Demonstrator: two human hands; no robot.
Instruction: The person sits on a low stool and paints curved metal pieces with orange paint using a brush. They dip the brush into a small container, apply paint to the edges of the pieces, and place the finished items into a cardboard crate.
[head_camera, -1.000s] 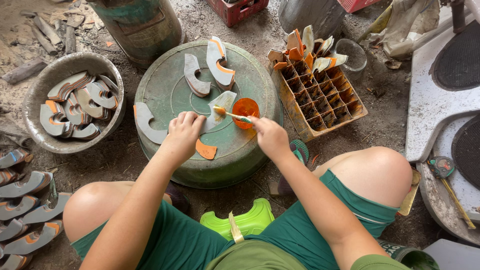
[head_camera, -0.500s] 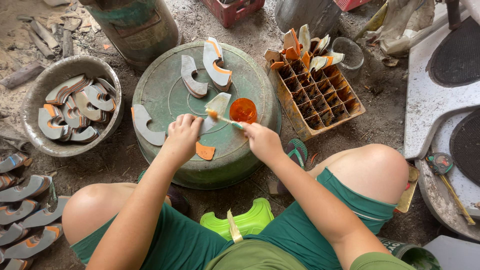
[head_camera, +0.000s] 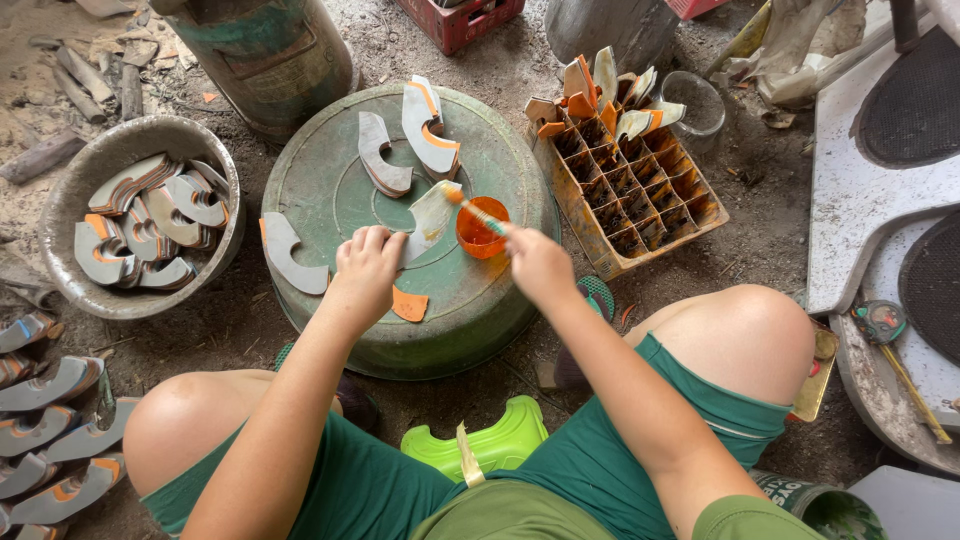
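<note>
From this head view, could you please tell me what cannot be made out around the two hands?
- Brush: the right hand covers its handle, and motion blurs the tip.
- Curved grey piece: its lower end is hidden under the left hand.
- Orange cup: too small to tell what fills it.
- Divided crate: its cells are too dark to see into.
- Grey pieces at the left: cut off by the picture edge.

Hands: two, left hand (head_camera: 365, 265) and right hand (head_camera: 538, 265)
Brush (head_camera: 478, 212): one
Orange cup (head_camera: 482, 229): one
Upturned green tub (head_camera: 330, 200): one
Curved sole pieces on the tub: four, one (head_camera: 432, 216) under the brush
Grey bowl (head_camera: 70, 180): one
Divided crate (head_camera: 640, 205): one
</note>
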